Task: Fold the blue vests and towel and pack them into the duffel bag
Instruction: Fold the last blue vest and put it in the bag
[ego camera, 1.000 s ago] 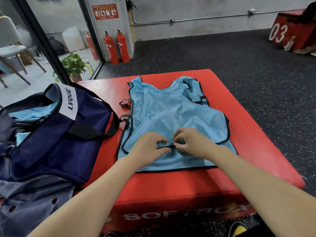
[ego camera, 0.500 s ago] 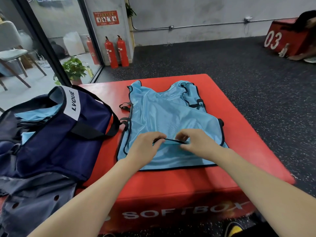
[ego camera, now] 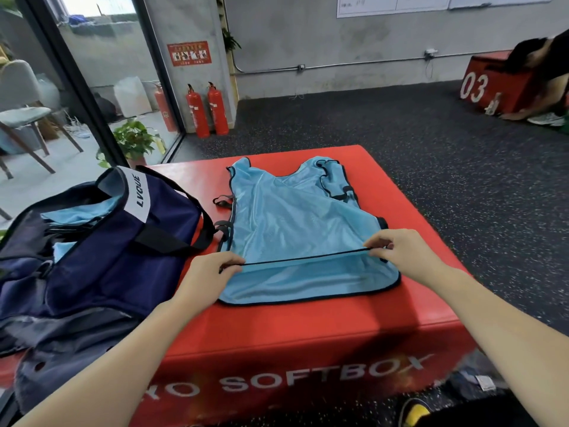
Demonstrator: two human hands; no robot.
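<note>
A light blue mesh vest [ego camera: 295, 223] with black trim lies flat on the red soft box [ego camera: 415, 241], neck end away from me. My left hand [ego camera: 209, 272] pinches the black hem of its upper layer at the left. My right hand [ego camera: 403, 254] pinches the same hem at the right. The hem is stretched taut between them, lifted slightly off the lower layer. The navy duffel bag [ego camera: 101, 241] sits open at the left of the box, with light blue fabric [ego camera: 80, 211] showing inside it.
A dark grey garment [ego camera: 61, 349] lies below the bag at the box's near left. Two red fire extinguishers [ego camera: 207, 109] stand by the wall ahead. Another red box [ego camera: 495, 84] with a person beside it is at the far right. Dark rubber floor surrounds the box.
My hands have slid apart along the upper hem, from the middle of the vest to its left and right sides, pulling the hem straight.
</note>
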